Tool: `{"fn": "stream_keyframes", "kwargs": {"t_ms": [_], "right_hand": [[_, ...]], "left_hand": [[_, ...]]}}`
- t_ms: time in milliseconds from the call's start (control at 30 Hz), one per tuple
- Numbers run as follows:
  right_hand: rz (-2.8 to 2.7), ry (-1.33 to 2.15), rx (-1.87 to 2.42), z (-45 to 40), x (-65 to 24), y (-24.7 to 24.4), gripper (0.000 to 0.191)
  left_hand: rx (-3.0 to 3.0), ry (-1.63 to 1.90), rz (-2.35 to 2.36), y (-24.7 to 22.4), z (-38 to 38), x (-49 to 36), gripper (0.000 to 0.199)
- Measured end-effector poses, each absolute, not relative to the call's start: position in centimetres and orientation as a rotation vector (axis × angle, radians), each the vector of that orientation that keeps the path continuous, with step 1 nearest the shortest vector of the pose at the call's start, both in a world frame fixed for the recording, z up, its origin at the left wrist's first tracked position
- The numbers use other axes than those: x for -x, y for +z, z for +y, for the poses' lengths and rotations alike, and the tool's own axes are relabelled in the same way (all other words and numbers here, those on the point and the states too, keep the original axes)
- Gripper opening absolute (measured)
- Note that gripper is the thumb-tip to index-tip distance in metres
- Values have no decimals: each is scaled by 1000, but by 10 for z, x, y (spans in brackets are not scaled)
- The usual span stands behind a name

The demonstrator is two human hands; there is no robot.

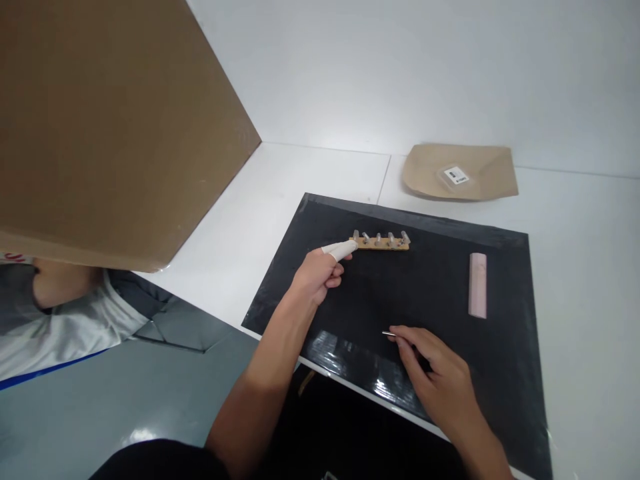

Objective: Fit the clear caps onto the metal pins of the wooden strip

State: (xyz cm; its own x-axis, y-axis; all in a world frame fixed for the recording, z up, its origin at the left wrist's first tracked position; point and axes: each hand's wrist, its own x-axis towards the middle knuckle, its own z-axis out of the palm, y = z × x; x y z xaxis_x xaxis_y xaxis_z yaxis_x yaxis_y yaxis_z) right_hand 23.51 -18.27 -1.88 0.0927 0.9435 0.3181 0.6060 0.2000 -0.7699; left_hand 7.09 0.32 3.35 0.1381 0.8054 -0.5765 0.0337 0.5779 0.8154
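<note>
My left hand (324, 270), with white covers on two fingers, is at the left end of a narrow tan strip (383, 245). Its covered fingertips touch or grip that end; the exact contact is hidden. Along the strip stands a row of several small clear pieces with dark metal bits at their bases. Lower down, my right hand (435, 363) pinches a thin silver metal rod (389, 333) between thumb and forefinger, its tip pointing left. The rod is apart from the strip. Both hands are over a black mat (360, 300).
A pink block (478, 285) lies on the mat's right side. Behind the mat, a brown paper piece (417, 170) carries a small clear labelled packet (455, 176). A tall brown panel (110, 120) rises at left. Beyond it, part of another person (75, 313) shows.
</note>
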Motion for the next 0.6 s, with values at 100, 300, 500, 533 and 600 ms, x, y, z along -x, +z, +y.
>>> {"fn": "stream_keyframes", "kwargs": {"t_ms": [100, 300, 500, 533, 600], "right_hand": [[-1610, 478, 1471, -183, -236, -21, 20], [-1612, 479, 1452, -182, -235, -20, 21], [-1587, 488, 1454, -180, -234, -17, 21], [-1592, 485, 1450, -180, -234, -17, 21], [-1606, 481, 1440, -181, -235, -18, 21]], "left_hand": [[-613, 644, 1286, 36, 5, -75, 12], [-422, 613, 1291, 39, 6, -77, 5], [-336, 571, 1312, 43, 10, -81, 10], [-332, 564, 1315, 44, 10, -81, 12], [-331, 552, 1323, 44, 11, -80, 15]]}}
